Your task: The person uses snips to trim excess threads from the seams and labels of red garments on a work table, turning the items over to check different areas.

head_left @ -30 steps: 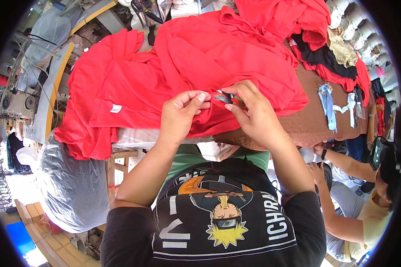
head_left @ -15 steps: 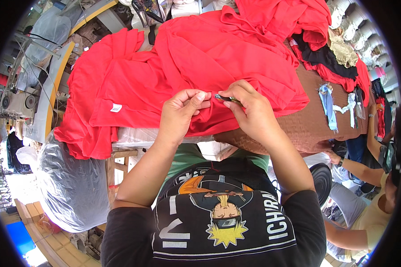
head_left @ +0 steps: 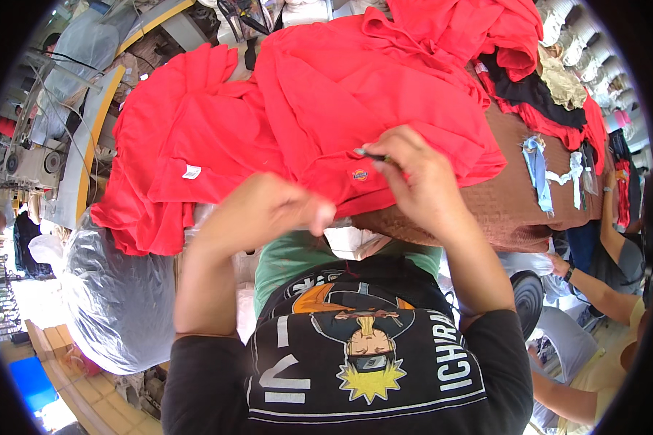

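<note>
A heap of red fabric garments (head_left: 334, 94) is spread over the table in front of me. My right hand (head_left: 413, 163) grips small dark thread snips (head_left: 374, 155), their shiny tip pointing left over the cloth. Just below that tip a small patch (head_left: 360, 175) in orange and blue shows on the red fabric. My left hand (head_left: 268, 210) is at the near edge of the cloth, smeared by motion, so whether its fingers hold anything cannot be made out. A white tag (head_left: 191, 172) lies on the red fabric further left.
Brown cloth (head_left: 511, 167) covers the table's right side, with light blue fabric strips (head_left: 535, 174) on it. A plastic-wrapped bundle (head_left: 120, 297) stands at left, near a sewing machine (head_left: 36, 163). White thread cones (head_left: 584, 32) line the far right. A co-worker's arm (head_left: 602, 290) reaches in at right.
My left hand has come away from the snips, down and left toward me. The patch on the red cloth has come into view. My right hand keeps the snips at nearly the same spot.
</note>
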`<control>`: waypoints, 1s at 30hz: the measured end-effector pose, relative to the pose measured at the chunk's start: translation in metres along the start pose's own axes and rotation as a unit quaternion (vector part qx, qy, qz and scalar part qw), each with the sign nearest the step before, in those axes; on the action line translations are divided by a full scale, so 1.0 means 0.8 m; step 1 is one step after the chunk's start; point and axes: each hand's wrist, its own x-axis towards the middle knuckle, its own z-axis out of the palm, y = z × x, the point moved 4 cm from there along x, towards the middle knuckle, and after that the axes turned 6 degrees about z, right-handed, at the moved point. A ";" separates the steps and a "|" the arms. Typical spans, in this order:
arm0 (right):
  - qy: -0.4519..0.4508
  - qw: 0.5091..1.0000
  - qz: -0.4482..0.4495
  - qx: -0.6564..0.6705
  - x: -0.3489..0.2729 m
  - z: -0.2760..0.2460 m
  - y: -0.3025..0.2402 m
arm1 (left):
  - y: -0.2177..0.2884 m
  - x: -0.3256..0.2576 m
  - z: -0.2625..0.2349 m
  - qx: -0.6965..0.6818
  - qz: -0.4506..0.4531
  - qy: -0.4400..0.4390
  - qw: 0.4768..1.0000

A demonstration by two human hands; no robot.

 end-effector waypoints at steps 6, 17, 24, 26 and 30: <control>0.063 0.997 0.042 0.010 0.005 -0.042 0.009 | 0.037 -0.087 -0.050 0.310 0.063 0.071 0.946; 0.137 0.986 0.094 0.010 -0.011 -0.084 -0.001 | -0.044 0.038 0.003 0.137 0.058 0.250 0.957; 0.299 0.939 0.124 0.117 -0.033 -0.147 0.049 | -0.081 -0.112 -0.190 -0.317 0.316 0.664 0.599; 0.300 0.935 0.135 0.131 -0.031 -0.152 0.047 | -0.157 -0.164 -0.232 -0.364 0.272 0.730 0.510; 0.302 0.930 0.154 0.141 -0.026 -0.148 0.070 | -0.181 -0.176 -0.210 -0.236 0.135 0.822 0.500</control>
